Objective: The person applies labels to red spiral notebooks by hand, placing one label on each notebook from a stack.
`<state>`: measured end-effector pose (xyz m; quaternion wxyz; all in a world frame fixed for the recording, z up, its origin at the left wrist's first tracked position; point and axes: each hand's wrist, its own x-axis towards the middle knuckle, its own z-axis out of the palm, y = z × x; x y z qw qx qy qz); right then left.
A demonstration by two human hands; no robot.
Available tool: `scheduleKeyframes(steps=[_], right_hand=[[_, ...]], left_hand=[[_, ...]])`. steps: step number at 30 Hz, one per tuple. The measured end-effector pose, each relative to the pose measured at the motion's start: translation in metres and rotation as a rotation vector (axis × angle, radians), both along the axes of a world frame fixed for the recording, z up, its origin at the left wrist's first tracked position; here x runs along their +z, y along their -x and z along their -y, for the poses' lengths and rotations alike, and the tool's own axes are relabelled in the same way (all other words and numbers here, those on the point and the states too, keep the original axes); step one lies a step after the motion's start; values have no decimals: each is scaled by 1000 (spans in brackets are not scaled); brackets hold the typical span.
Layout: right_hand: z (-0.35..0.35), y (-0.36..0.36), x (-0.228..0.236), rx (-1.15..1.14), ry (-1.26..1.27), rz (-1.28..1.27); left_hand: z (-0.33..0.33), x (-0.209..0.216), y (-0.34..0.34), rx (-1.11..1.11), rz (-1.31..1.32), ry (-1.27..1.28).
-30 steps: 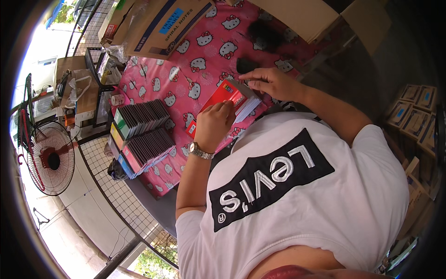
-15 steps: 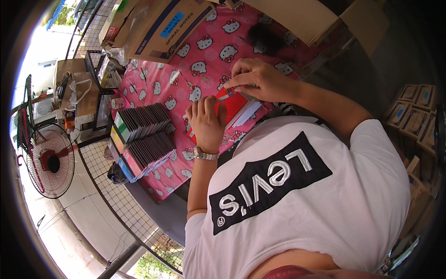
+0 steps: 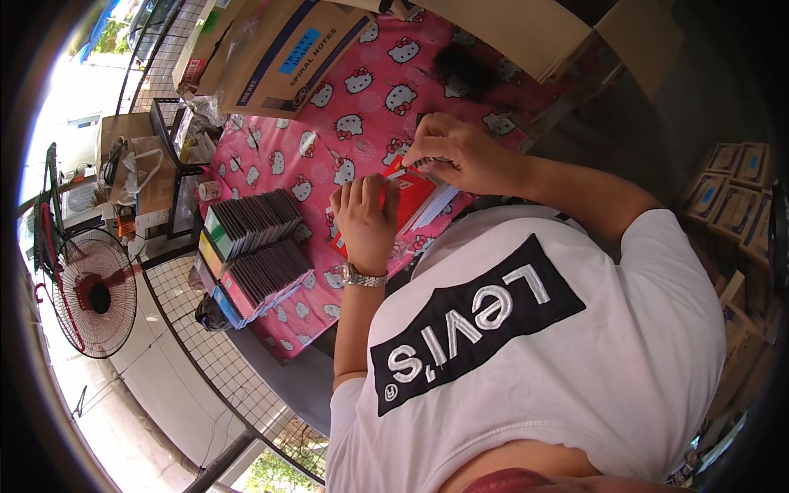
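Observation:
A red-covered notebook (image 3: 417, 199) lies at the table's near edge, its white page edges toward me. My left hand (image 3: 366, 215), with a metal watch on the wrist, bears on the notebook's left part, fingers bent and thumb pressed in. Over the far edge of the notebook, my right hand (image 3: 467, 156) is closed in a pinch with the fingertips pointing left. A short, thin pale strip (image 3: 398, 175) spans the gap between the hands. What the right fingertips hold is too small to make out.
Two rows of dark-edged notebooks (image 3: 259, 246) stand at the left on the pink patterned tablecloth (image 3: 283, 316). Cardboard boxes (image 3: 300, 66) sit at the far side. A dark blurred object (image 3: 468, 70) lies far right. A fan (image 3: 94, 292) stands left; stacked cartons (image 3: 727, 201) are at right.
My right hand has dropped slightly toward the notebook and its fingers have curled further in. The left hand stays nearly where it was. The whole view has shifted a little.

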<state>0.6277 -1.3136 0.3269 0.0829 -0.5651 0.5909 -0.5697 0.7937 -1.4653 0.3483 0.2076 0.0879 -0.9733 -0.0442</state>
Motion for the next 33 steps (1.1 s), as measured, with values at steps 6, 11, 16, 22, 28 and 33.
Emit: scheduleKeyframes(steps=[6,11,16,22,28,33], right_hand=[[1,9,-10,125,-39,-4],[-6,-1,15,71,-196,-94],[-7,-9,20,124,-361,-86],[42,49,-28,418,-567,732],[101,51,-190,-174,-835,-156],[87,13,-222,-459,-699,-368]], left_hand=[[-7,3,1,48,43,-2],[-18,-1,5,-67,-56,-14],[-26,7,2,-48,44,6],[-23,4,-5,-72,35,-35],[-17,4,-7,-77,58,-59],[-18,-1,-7,-83,9,-137]])
